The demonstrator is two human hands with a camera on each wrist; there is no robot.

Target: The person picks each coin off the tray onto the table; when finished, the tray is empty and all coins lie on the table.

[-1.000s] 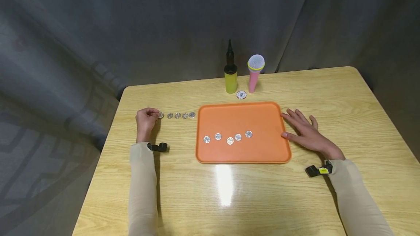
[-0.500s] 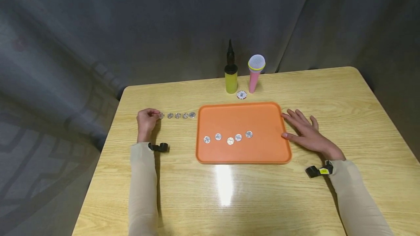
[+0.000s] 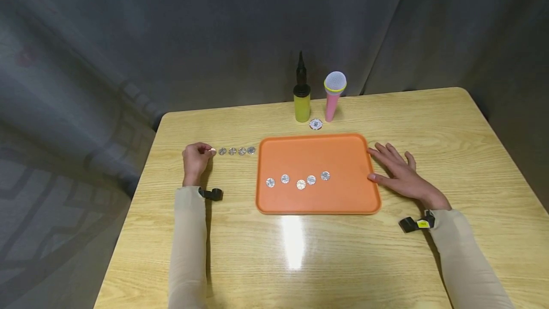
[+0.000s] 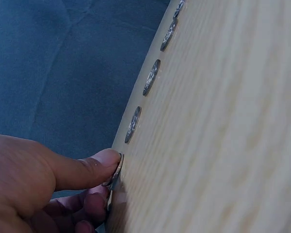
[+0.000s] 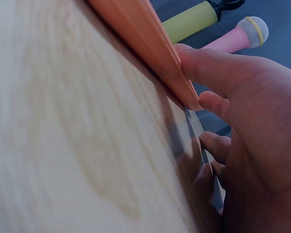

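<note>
Left hand point(image 3: 196, 160) pinches one coin point(image 3: 213, 151) by its edge, four loose coins point(image 3: 232, 151) lined up rightward of that grip; right hand point(image 3: 401, 175), fingers spread, touches the orange tray point(image 3: 309, 154) farther right.

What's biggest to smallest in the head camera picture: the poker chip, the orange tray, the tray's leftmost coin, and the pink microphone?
1. Orange tray
2. Pink microphone
3. Poker chip
4. Leftmost tray coin

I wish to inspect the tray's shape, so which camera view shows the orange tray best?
The head view: it shows the orange tray from above, nearly whole, with five coins in it. The right wrist view shows only part of its side, with the right hand at its rim; the left wrist view, none.
</note>
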